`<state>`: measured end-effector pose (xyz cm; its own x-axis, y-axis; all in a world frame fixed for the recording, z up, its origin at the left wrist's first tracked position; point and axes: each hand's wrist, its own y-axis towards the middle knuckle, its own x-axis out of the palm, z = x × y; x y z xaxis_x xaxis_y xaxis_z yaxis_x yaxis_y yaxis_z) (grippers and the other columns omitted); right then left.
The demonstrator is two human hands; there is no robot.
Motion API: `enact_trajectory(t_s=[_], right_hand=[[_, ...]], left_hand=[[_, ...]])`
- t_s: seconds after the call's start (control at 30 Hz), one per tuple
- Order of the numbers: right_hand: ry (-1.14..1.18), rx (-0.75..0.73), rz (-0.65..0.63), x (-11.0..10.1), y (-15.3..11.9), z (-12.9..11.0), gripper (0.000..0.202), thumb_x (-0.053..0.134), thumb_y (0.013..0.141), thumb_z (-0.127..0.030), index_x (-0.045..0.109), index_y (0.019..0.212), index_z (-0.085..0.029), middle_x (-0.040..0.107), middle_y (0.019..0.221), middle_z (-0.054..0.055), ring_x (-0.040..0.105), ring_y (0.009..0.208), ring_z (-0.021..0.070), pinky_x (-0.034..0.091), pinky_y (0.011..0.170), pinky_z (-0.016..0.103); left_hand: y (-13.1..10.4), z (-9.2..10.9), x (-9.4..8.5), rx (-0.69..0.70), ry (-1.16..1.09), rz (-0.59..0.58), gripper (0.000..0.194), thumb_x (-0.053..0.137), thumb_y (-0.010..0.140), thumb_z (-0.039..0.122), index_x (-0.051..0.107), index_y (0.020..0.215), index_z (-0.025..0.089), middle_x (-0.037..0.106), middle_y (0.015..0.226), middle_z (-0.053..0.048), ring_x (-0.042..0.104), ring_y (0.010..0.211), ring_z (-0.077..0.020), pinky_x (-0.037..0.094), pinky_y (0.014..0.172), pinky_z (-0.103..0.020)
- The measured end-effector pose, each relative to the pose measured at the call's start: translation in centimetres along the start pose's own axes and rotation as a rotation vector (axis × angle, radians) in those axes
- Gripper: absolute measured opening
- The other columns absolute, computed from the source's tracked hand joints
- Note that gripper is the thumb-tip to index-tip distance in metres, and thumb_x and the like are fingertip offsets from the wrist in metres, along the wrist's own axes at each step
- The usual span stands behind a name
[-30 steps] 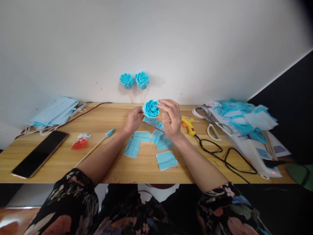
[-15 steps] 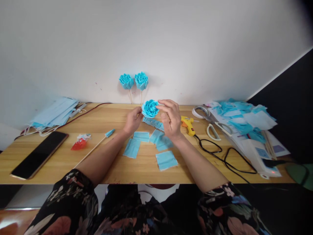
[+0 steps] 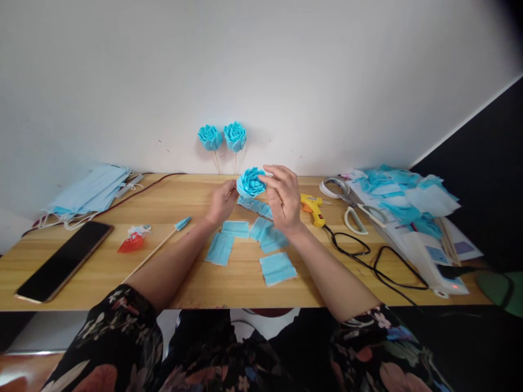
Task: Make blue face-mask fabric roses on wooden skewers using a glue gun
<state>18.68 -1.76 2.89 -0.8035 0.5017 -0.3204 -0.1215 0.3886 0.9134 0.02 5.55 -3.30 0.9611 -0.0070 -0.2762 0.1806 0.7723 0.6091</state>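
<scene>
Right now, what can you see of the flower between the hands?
The flower is bright blue, its many overlapping petals ruffled around the middle, with a paler patch at the lower left edge. It looks like thin, soft cloth. It is held up over the table, open face towards the camera. The left hand holds it from the left; fingers of the right hand meet its right rim. I see no stem.

Observed: round bright-blue fabric flower | formed of overlapping, ruffled petals | held raised, tilted toward camera | positioned above light-brown wooden tabletop
</scene>
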Motion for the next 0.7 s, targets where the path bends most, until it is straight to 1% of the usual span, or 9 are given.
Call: enact_trajectory(t_s=[0.27, 0.57, 0.7], right_hand=[[0.015, -0.005, -0.008, -0.06, 0.01, -0.14, 0.033, 0.04, 0.104, -0.034, 0.066, 0.124, -0.031, 0.065, 0.134, 0.006, 0.056, 0.128, 0.0268, 0.048, 0.107, 0.053], [0.022, 0.003, -0.03, -0.09, 0.07, -0.19, 0.032, 0.04, 0.104, -0.034, 0.068, 0.12, -0.031, 0.065, 0.135, 0.006, 0.055, 0.129, 0.0269, 0.049, 0.106, 0.053], [0.026, -0.002, -0.021, -0.08, 0.12, -0.23, 0.032, 0.041, 0.104, -0.034, 0.068, 0.119, -0.029, 0.065, 0.134, 0.007, 0.056, 0.129, 0.0263, 0.049, 0.106, 0.052]], left_hand=[[0.07, -0.1, 0.02, 0.006, 0.01, -0.012, 0.018, 0.057, 0.093, 0.032, 0.069, 0.09, 0.018, 0.072, 0.085, -0.004, 0.067, 0.083, -0.0199, 0.052, 0.084, -0.031], [0.06, 0.02, 0.0, 0.007, 0.006, -0.051, 0.019, 0.055, 0.094, 0.029, 0.07, 0.093, 0.018, 0.074, 0.09, -0.006, 0.069, 0.092, -0.0222, 0.052, 0.092, -0.035], [0.04, 0.03, -0.02, 0.0, 0.006, -0.055, 0.018, 0.055, 0.092, 0.026, 0.07, 0.093, 0.018, 0.074, 0.09, -0.006, 0.068, 0.09, -0.0211, 0.052, 0.09, -0.034]])
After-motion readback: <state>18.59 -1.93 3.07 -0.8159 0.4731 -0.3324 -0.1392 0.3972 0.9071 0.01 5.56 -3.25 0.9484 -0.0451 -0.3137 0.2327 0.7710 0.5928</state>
